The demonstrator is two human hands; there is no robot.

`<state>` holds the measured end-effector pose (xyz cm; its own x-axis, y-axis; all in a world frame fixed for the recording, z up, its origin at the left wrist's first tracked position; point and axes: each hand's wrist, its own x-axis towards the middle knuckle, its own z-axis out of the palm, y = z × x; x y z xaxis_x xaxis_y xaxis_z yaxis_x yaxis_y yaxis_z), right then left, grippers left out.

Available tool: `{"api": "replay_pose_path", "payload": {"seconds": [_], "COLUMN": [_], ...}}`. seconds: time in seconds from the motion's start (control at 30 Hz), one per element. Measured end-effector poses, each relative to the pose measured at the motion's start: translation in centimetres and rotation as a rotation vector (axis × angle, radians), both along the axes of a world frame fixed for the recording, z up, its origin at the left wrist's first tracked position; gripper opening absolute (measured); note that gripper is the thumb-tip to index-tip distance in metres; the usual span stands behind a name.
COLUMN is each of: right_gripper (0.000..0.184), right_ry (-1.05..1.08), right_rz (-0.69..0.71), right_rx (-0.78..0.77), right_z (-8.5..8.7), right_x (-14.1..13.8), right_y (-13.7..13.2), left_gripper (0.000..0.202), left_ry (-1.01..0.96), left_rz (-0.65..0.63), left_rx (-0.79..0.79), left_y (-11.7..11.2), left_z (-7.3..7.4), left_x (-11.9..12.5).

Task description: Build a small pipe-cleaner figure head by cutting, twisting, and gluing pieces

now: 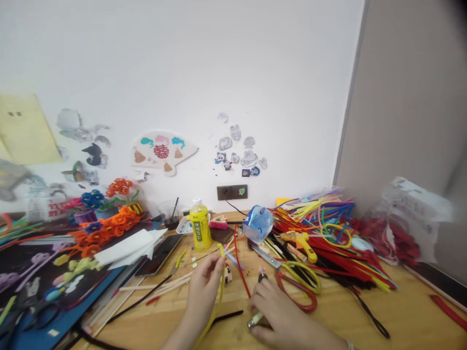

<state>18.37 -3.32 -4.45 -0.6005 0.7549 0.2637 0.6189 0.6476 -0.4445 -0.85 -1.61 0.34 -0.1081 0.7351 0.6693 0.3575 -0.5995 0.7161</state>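
Thumb and fingers of my left hand point(206, 279) are closed around a yellow pipe cleaner point(218, 304), whose bent tip rises above the fingers. My right hand point(275, 308) is curled over the table, wrapped round what looks like a lighter point(255, 320) with a metal end and pale body, mostly hidden by the palm. Just beyond its fingertips stands a small dark figure with a pinkish top point(261, 273). Between the hands lie a red pipe cleaner point(240, 265) and a black one point(228, 317). Right of my right hand are scissors point(297, 291) with red and yellow handles.
A yellow drink bottle point(200, 226) stands at the back, near a blue-and-white plastic packet point(257, 222). A yellow glue gun point(302, 244) rests on heaped pipe cleaners point(328, 214). Leftward are a dark phone-like slab point(160, 253), white papers point(131, 248), orange pipe-cleaner flowers point(104, 228) and black scissors point(34, 308).
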Motion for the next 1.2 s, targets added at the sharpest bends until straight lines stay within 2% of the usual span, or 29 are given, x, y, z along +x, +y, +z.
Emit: {"api": "replay_pose_path", "payload": {"seconds": [0.07,0.17,0.3,0.4,0.5,0.53,0.6,0.7,0.83,0.93,1.07,1.2], "right_gripper": [0.022,0.019,0.033,0.029,0.025,0.026,0.024,0.022,0.024,0.026,0.027,0.022], "right_ry": [0.099,0.329,0.694,0.8,0.717,0.666,0.566,0.365,0.081,-0.133,-0.246,-0.347], "right_rz": [-0.006,-0.041,0.069,0.062,0.013,0.006,0.019,-0.039,-0.042,-0.042,-0.038,-0.029], "right_rx": [-0.047,-0.205,-0.494,-0.552,-0.547,-0.498,-0.371,-0.373,-0.289,-0.224,-0.242,-0.194], "right_z": [0.7,1.4,1.0,1.2,3.2,4.2,6.0,8.0,9.1,9.8,10.4,10.7], "right_x": [0.0,-1.0,-4.6,-7.3,-7.9,-7.5,-6.1,-3.6,-1.2,0.0,1.0,1.5], "right_y": [0.0,0.3,1.8,3.0,3.9,4.2,4.8,5.7,6.8,7.4,8.4,9.4], "left_gripper": [0.024,0.024,0.022,0.021,0.022,0.023,0.023,0.026,0.026,0.022,0.023,0.028], "left_ry": [-0.034,-0.089,-0.216,-0.321,-0.361,-0.356,-0.318,-0.216,-0.007,0.191,0.361,0.398], "left_rz": [-0.003,0.041,0.034,0.012,0.012,0.024,0.059,0.104,0.131,0.137,0.067,0.061], "left_rx": [-0.034,-0.094,-0.151,-0.174,-0.157,-0.146,-0.115,-0.087,-0.091,-0.029,0.019,-0.034], "left_y": [0.3,0.7,0.8,0.7,0.9,1.0,1.4,2.0,2.4,2.4,2.1,1.9], "left_z": [-0.2,-0.6,-0.5,0.3,1.0,1.2,1.2,0.6,-0.1,-0.1,-0.2,-0.9], "left_x": [0.0,-0.2,-0.5,-1.0,-1.8,-2.1,-2.9,-3.7,-3.8,-3.3,-2.3,-1.4]}}
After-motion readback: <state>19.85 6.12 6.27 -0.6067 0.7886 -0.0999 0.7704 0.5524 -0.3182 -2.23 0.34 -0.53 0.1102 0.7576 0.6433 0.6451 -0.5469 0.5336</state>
